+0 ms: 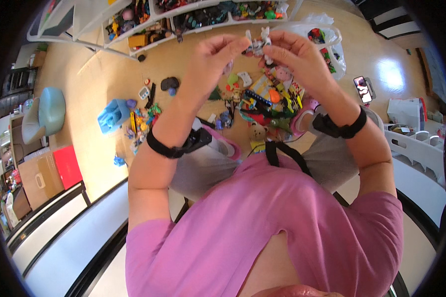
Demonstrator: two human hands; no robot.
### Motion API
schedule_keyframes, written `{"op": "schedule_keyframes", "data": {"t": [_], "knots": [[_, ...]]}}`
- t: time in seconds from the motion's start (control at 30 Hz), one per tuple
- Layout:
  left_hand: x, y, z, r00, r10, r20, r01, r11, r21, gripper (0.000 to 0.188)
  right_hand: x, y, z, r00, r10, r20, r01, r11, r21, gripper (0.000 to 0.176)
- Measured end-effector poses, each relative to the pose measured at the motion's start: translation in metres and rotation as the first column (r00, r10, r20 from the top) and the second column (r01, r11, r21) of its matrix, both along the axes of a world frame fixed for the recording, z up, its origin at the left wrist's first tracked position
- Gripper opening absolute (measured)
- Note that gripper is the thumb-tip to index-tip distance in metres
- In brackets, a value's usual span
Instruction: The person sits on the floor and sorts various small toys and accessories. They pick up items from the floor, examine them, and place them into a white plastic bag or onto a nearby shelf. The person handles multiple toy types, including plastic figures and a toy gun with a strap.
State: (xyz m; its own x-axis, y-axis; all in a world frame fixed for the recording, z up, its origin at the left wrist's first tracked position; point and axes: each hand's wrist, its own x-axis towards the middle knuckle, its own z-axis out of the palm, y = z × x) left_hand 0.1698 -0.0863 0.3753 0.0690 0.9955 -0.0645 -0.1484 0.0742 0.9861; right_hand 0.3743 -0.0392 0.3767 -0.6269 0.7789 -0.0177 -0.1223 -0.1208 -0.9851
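Observation:
Both my hands are raised side by side at the top centre, holding a small white jointed toy figure [259, 45] between them. My left hand [223, 52] pinches its left side between thumb and fingers. The thumb and fingers of my right hand [288, 50] grip the right side. Beneath them, on the floor, lies a pile of mixed toys with an orange piece [274, 95], a blue-black toy strip [258, 97] and a teddy bear [257, 132]. A white game controller [245, 78] lies at the pile's upper edge. The figure's finer parts are partly covered by my fingers.
White shelf bins [200, 26] of toys stand beyond my hands. A clear plastic bag [340, 55] with toys is at the upper right, near a phone [363, 90]. Left of my legs are a blue container [113, 116] and small toys. A white divided rack [420, 150] stands far right.

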Motion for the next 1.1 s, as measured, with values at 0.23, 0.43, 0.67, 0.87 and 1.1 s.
{"op": "schedule_keyframes", "data": {"t": [0.23, 0.43, 0.67, 0.87, 1.1], "knots": [[-0.004, 0.002, -0.004, 0.979, -0.125, -0.163, 0.123, 0.992, -0.02, 0.023, 0.001, -0.002, -0.009, 0.993, -0.012, 0.116, 0.012, 1.0, 0.002, 0.022], [-0.042, 0.046, -0.096, 0.921, -0.169, -0.35, 0.142, 0.985, -0.101, 0.028, 0.006, 0.006, 0.007, 0.974, -0.165, 0.157, 0.187, 0.972, -0.142, 0.012], [-0.058, 0.035, -0.322, 0.21, -0.552, -0.807, 0.068, 0.832, -0.551, 0.033, 0.042, 0.018, 0.015, 0.956, -0.292, -0.001, 0.292, 0.956, 0.028, 0.014], [-0.025, -0.027, -0.392, 0.145, -0.566, -0.811, -0.011, 0.819, -0.574, 0.035, 0.072, 0.034, 0.021, 0.933, -0.359, 0.001, 0.358, 0.931, 0.075, 0.018], [-0.028, -0.015, -0.382, 0.112, -0.567, -0.816, 0.105, 0.824, -0.557, 0.03, 0.078, 0.042, 0.012, 0.94, -0.339, -0.032, 0.337, 0.94, -0.041, 0.019]]}}
